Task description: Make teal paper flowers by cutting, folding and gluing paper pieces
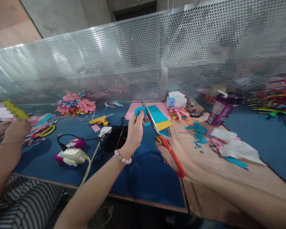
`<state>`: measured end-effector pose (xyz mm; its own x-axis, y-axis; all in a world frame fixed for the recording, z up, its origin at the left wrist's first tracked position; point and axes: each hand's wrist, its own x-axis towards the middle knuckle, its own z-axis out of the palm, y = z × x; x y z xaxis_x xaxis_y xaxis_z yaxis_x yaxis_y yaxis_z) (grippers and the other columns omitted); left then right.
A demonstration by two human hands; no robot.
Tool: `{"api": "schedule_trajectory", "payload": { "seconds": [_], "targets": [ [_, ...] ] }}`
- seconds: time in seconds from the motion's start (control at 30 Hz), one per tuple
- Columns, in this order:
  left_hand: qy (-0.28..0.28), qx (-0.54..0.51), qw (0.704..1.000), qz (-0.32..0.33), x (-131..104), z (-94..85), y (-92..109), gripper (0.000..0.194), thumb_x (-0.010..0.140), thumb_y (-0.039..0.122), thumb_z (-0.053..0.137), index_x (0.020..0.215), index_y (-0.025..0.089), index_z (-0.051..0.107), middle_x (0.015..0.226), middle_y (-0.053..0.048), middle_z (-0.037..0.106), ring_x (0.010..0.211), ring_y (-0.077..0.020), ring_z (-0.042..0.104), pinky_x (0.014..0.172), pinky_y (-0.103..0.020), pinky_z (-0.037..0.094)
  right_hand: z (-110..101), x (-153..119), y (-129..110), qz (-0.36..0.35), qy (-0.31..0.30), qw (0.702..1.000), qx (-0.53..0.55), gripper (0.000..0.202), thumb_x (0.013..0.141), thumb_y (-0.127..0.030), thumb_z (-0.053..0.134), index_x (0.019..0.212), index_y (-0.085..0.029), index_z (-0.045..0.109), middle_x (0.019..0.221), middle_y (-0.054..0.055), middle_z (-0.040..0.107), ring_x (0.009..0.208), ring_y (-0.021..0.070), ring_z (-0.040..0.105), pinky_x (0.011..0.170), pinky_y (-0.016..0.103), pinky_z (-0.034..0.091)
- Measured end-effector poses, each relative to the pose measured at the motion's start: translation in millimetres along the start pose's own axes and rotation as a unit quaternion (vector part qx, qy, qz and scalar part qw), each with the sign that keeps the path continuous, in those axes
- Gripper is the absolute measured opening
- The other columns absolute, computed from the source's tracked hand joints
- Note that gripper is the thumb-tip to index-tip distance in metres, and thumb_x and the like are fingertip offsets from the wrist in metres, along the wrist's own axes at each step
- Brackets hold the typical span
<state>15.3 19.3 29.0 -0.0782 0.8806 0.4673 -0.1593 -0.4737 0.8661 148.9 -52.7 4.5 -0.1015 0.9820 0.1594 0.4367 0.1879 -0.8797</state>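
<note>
One blue piece is pinched in your left hand above the table, apparently to steady it beside the scissors; your right hand grips their handles, leaving the blades clear.

A hand could pass over the bare near stretch of blue desk between the left hand and right hand; scissors block its far end. On the left, a cream cable, a plug and a co-worker's arm obstruct. A purple cup stands far right; a perforated screen walls the far side.
</note>
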Motion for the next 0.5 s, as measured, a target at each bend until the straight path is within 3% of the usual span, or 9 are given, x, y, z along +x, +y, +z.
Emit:
{"api": "schedule_trajectory", "payload": {
  "seconds": [0.13,0.3,0.5],
  "targets": [
    [0.010,0.000,1.000,0.002,1.3,-0.9,-1.7,0.036,0.089,0.045,0.057,0.066,0.019,0.046,0.065,0.002,0.042,0.060,-0.0105,0.038,0.060,-0.025,0.035,-0.4,0.5,0.6,0.008,-0.005,1.000,-0.006,0.027,0.089,-0.032,0.050,0.067,-0.017,0.049,0.055,-0.005,0.042,0.050,0.0075,0.040,0.049,0.021,0.032],
    [0.006,0.001,1.000,0.002,2.2,-2.4,-3.7,0.034,0.091,0.044,0.054,0.068,0.019,0.051,0.067,0.001,0.048,0.062,-0.0107,0.042,0.060,-0.024,0.037,-2.0,1.1,3.6,0.029,-0.018,0.999,-0.006,0.028,0.092,-0.040,0.055,0.087,-0.013,0.059,0.073,-0.002,0.057,0.057,0.0067,0.050,0.053,0.021,0.044],
    [0.010,-0.004,1.000,0.007,2.7,-2.8,-6.2,0.036,0.090,0.046,0.055,0.066,0.019,0.049,0.065,0.001,0.045,0.059,-0.0105,0.040,0.060,-0.025,0.038,1.2,1.0,2.4,0.054,-0.031,0.998,0.007,0.024,0.090,-0.037,0.049,0.077,-0.017,0.052,0.055,-0.005,0.045,0.045,0.0075,0.043,0.044,0.020,0.036]
  ]
}}
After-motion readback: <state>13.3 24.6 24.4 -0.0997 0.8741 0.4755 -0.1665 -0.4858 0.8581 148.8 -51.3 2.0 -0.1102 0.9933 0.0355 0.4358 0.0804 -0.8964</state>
